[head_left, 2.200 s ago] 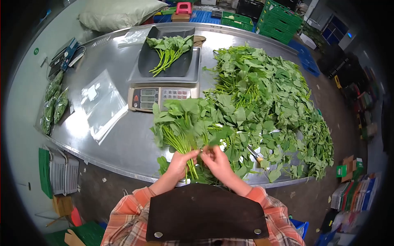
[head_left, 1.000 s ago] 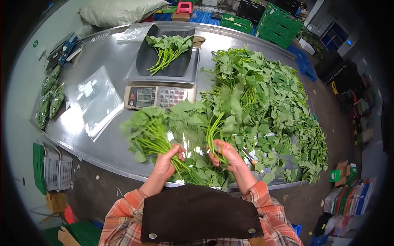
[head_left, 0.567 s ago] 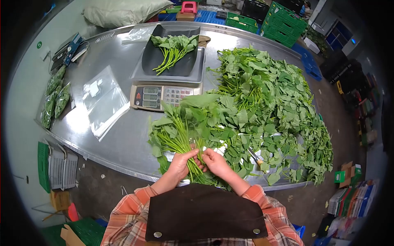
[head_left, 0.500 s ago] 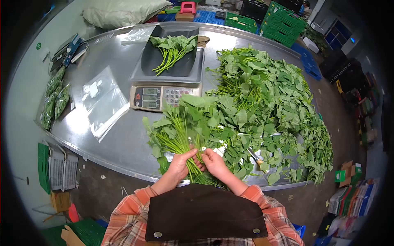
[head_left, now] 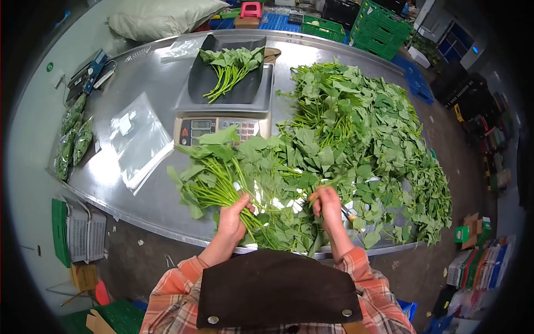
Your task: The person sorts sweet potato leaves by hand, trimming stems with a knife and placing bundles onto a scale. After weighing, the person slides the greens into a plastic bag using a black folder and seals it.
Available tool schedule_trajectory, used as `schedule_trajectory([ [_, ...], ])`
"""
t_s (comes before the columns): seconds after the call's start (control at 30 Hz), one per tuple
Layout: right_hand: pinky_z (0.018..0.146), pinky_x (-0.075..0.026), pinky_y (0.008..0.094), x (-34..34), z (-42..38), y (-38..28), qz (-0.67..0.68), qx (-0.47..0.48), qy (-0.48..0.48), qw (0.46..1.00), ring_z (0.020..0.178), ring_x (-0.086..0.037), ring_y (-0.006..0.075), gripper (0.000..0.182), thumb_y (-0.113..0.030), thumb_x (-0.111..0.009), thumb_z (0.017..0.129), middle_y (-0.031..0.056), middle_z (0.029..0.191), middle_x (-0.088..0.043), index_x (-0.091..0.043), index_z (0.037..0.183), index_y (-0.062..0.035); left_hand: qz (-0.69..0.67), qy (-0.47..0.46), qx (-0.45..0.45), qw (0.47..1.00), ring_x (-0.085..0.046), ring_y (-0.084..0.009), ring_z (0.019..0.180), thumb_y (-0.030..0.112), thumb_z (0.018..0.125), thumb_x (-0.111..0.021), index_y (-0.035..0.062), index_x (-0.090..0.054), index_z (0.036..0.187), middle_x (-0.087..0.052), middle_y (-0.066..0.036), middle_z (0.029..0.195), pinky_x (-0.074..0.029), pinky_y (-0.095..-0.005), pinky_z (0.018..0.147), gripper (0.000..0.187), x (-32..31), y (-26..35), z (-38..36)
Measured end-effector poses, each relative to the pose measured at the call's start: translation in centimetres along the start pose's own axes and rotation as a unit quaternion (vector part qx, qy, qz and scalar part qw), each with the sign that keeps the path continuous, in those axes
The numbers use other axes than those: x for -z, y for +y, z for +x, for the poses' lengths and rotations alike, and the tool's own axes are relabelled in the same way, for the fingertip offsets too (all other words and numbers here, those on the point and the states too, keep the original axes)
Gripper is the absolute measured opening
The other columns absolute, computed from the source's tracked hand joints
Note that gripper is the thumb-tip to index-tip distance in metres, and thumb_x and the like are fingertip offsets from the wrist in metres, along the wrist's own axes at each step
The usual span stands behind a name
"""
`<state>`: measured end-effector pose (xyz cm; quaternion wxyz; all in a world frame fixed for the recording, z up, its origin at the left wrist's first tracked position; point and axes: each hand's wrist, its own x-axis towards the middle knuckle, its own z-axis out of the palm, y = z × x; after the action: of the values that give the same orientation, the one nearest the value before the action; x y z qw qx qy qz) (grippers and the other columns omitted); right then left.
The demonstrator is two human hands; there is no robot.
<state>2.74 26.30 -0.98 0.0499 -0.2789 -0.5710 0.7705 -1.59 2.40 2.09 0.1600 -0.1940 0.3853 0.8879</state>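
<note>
Hands (head_left: 232,221) (head_left: 329,209) parted | left clasps green bunch (head_left: 212,183), slender-stemmed, broad-leaved | right: can't tell

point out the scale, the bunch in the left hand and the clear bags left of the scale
scale (head_left: 201,133): head view, on its display
bunch (head_left: 216,188): head view, on its stems
clear bags (head_left: 142,149): head view, middle of the top bag

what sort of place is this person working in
Probably a produce packing room: a digital scale, a heap of leafy greens and a stack of clear plastic bags share one metal table.
</note>
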Motion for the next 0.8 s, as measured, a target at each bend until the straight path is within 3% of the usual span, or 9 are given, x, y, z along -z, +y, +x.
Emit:
schedule_trajectory([
  [0.07, 0.038, -0.030, 0.0214, -1.8, -2.1, -1.7, -0.168, -0.073, -0.121, 0.976, 0.045, -0.037, 0.0052, 0.023, -0.027, -0.054, 0.089, 0.0018, 0.069, -0.054, -0.055, 0.096, -0.0058, 0.043, -0.035, 0.006, 0.998, -0.052, -0.0147, 0.064, 0.002, 0.078, -0.066, 0.0039, -0.052, 0.091, -0.055, -0.005, 0.079, -0.045, -0.0284, 0.057, 0.019, 0.8, -0.7, 0.0],
  [0.2, 0.059, -0.037, 0.0223, -5.8, -4.1, -2.0, -0.321, 0.106, -0.249, 0.908, 0.067, -0.046, 0.0071, 0.021, -0.021, -0.066, 0.081, -0.0017, 0.076, -0.055, -0.064, 0.087, -0.0010, 0.102, -0.071, 0.014, 0.992, -0.054, -0.0139, 0.065, 0.002, 0.079, -0.067, 0.0035, -0.053, 0.091, -0.056, -0.005, 0.078, -0.045, -0.0271, 0.058, 0.018, -0.2, -1.9, -0.7],
  [0.3, 0.052, -0.034, 0.0226, -6.4, -3.4, 1.1, -0.222, 0.153, -0.189, 0.944, 0.058, -0.042, 0.0062, 0.018, -0.019, -0.064, 0.083, -0.0017, 0.074, -0.054, -0.063, 0.081, -0.0014, 0.078, -0.051, 0.022, 0.995, -0.054, -0.0145, 0.065, 0.003, 0.079, -0.066, 0.0028, -0.054, 0.092, -0.057, -0.006, 0.080, -0.045, -0.0270, 0.058, 0.018, -0.3, -1.8, -0.8],
  [0.5, 0.039, -0.026, 0.0193, -2.8, 0.1, 1.4, 0.051, -0.065, 0.050, 0.995, 0.044, -0.032, 0.0041, 0.017, -0.021, -0.061, 0.087, -0.0034, 0.063, -0.045, -0.059, 0.088, -0.0040, -0.001, -0.004, -0.007, 1.000, -0.056, -0.0164, 0.071, 0.005, 0.082, -0.062, 0.0001, -0.054, 0.100, -0.059, -0.008, 0.087, -0.047, -0.0299, 0.064, 0.020, 0.2, -0.3, 0.0],
  [0.57, 0.040, -0.028, 0.0204, 0.4, 0.9, 0.7, 0.129, -0.046, 0.024, 0.990, 0.047, -0.034, 0.0041, 0.021, -0.023, -0.059, 0.088, -0.0030, 0.062, -0.042, -0.057, 0.091, -0.0028, 0.003, -0.024, -0.035, 0.999, -0.058, -0.0185, 0.081, 0.008, 0.086, -0.058, -0.0015, -0.053, 0.103, -0.060, -0.010, 0.091, -0.048, -0.0326, 0.073, 0.021, 0.7, 1.1, 0.6],
  [0.67, 0.065, -0.050, 0.0280, 3.9, 0.6, -1.8, -0.193, -0.005, -0.052, 0.980, 0.073, -0.062, 0.0184, 0.040, -0.023, -0.057, 0.089, 0.0126, 0.092, -0.062, -0.051, 0.117, 0.0054, 0.054, -0.055, -0.105, 0.991, -0.058, -0.0224, 0.084, 0.008, 0.088, -0.054, -0.0008, -0.054, 0.100, -0.059, -0.010, 0.094, -0.051, -0.0382, 0.074, 0.015, -1.3, 5.0, 1.4],
  [0.7, 0.080, -0.048, 0.0348, 4.8, 0.3, -2.0, -0.462, 0.108, 0.005, 0.880, 0.091, -0.060, 0.0293, 0.045, -0.022, -0.061, 0.084, 0.0214, 0.105, -0.058, -0.050, 0.115, 0.0084, 0.098, -0.079, -0.146, 0.981, -0.058, -0.0212, 0.075, 0.011, 0.089, -0.052, -0.0005, -0.054, 0.095, -0.058, -0.010, 0.087, -0.050, -0.0347, 0.067, 0.012, -1.6, 6.5, 2.4],
  [0.77, 0.088, -0.044, 0.0382, 4.8, -1.0, -3.8, -0.555, 0.274, 0.068, 0.783, 0.101, -0.056, 0.0328, 0.047, -0.015, -0.064, 0.081, 0.0232, 0.114, -0.053, -0.047, 0.119, 0.0061, 0.217, -0.076, -0.228, 0.946, -0.057, -0.0165, 0.072, 0.013, 0.089, -0.053, 0.0004, -0.056, 0.086, -0.058, -0.008, 0.079, -0.047, -0.0306, 0.066, 0.013, -2.9, 11.0, 5.1],
  [0.8, 0.089, -0.043, 0.0380, 4.8, -1.1, -4.1, -0.513, 0.252, 0.072, 0.817, 0.102, -0.055, 0.0323, 0.048, -0.013, -0.064, 0.080, 0.0224, 0.114, -0.053, -0.046, 0.120, 0.0052, 0.275, -0.073, -0.264, 0.922, -0.057, -0.0141, 0.070, 0.014, 0.090, -0.054, 0.0008, -0.057, 0.081, -0.058, -0.007, 0.075, -0.045, -0.0286, 0.066, 0.016, -4.0, 13.1, 6.4],
])
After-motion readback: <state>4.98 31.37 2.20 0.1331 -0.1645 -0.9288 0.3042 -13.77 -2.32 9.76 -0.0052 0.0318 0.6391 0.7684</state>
